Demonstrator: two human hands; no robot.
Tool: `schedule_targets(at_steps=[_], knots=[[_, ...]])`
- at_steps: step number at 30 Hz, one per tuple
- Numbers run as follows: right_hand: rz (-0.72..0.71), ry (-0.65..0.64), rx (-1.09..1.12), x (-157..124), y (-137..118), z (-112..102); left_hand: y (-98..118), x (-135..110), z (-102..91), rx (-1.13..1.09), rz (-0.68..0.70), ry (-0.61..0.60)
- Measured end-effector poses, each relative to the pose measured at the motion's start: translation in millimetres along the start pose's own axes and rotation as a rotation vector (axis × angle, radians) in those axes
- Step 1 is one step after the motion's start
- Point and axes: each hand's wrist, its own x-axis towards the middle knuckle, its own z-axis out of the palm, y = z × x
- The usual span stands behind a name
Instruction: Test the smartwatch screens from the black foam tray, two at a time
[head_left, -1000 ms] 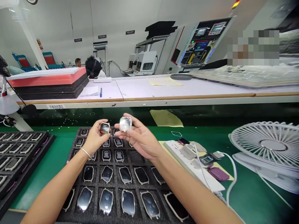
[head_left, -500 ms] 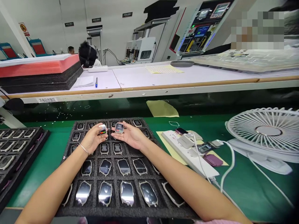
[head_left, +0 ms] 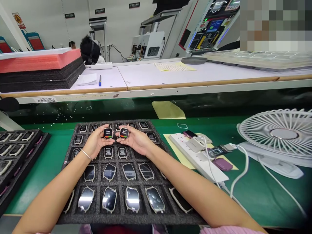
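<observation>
Over the far part of a black foam tray (head_left: pixel 117 219), my left hand (head_left: pixel 96 143) grips a smartwatch body (head_left: pixel 108 133) without a strap. Its lit screen shows white text above a red and green bar. Close beside it, my right hand (head_left: pixel 136 140) holds a second smartwatch body (head_left: pixel 124 132), with a similar lit screen facing me. Below both hands, the tray's compartments hold several more watch bodies. Those in the middle and far rows, such as one watch (head_left: pixel 108 152), show white text; nearer ones, like another watch (head_left: pixel 133 199), have dark, reflective screens. My forearms cover some compartments.
To the left lies another foam tray (head_left: pixel 36 156) of watches. A white power strip (head_left: pixel 195 156) with chargers and cables stands at right, near a white fan (head_left: pixel 280 136). Behind, a raised shelf (head_left: pixel 146 78) carries foam sheets (head_left: pixel 41 76) and a pen (head_left: pixel 99 80). A person (head_left: pixel 90 50) is beyond it.
Both held watches are now tilted so their screens face me more squarely, and the text and coloured bars show more plainly. The camera view has shifted slightly.
</observation>
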Motion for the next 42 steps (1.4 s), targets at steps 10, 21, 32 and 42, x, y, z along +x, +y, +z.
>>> schedule_targets(at_steps=[10,21,32,42], knots=[[-0.032,-0.002,-0.012,1.6,1.8,-3.2,5.3,-2.4,0.0,-0.042,-0.105,0.011],[-0.049,-0.013,-0.001,1.9,3.8,-4.1,-1.9,0.2,-1.2,-0.060,-0.011,-0.029],[-0.021,-0.038,0.022,1.7,2.0,-7.2,-4.5,0.7,0.6,0.027,0.028,0.002],[0.025,0.015,-0.016,-2.2,-3.6,0.0,-5.1,-0.7,3.7,0.067,0.015,0.039]])
